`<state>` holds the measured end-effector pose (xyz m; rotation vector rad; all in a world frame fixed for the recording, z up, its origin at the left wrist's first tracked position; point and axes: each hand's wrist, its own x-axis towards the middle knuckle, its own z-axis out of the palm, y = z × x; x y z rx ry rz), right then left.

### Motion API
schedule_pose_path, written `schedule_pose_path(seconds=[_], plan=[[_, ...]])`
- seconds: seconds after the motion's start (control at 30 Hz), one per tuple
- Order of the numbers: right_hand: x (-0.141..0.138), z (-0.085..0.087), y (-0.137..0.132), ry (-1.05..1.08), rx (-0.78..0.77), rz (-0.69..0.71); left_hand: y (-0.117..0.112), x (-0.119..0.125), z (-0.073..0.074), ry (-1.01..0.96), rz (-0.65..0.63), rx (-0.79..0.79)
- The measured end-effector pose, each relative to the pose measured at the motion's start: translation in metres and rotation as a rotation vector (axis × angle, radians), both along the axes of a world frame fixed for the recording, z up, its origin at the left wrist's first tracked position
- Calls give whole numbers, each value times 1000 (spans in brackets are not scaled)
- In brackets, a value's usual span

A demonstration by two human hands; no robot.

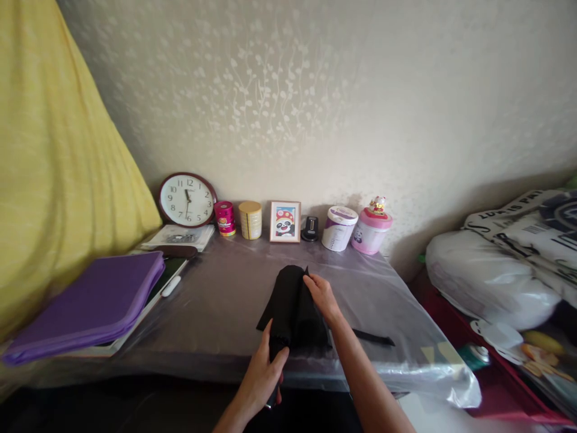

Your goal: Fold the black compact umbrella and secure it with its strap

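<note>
A table (220, 294) under clear plastic sheeting is standing against a leaf-patterned wall (288, 90), with a yellow curtain (58, 168) hanging on the left. At the table's front edge, a black folding umbrella (287, 313) is pointing its far end toward the wall, its long axis running front to back and its handle (272, 398) overhanging nearest the wearer. The left hand (264, 374) is wrapping round the handle; the right hand (321, 296) is pinching canopy fabric near the far end.
</note>
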<state>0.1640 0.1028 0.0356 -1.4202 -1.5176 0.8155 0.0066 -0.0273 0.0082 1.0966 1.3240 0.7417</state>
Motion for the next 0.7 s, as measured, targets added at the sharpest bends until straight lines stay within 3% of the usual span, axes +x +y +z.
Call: schedule_pose_path(seconds=[0.13,0.3,0.53,0.7], plan=[[-20,-1,9,-242,-32,-14,-1,1,0,20,6,30],[-39,-8,14,-391,-78,-23,0,0,-9,47,-34,87],[-61,-4,6,-603,-105,-42,0,1,-7,115,-42,86],[-71,-2,-3,-790,-55,36,1,1,-4,156,-49,76]])
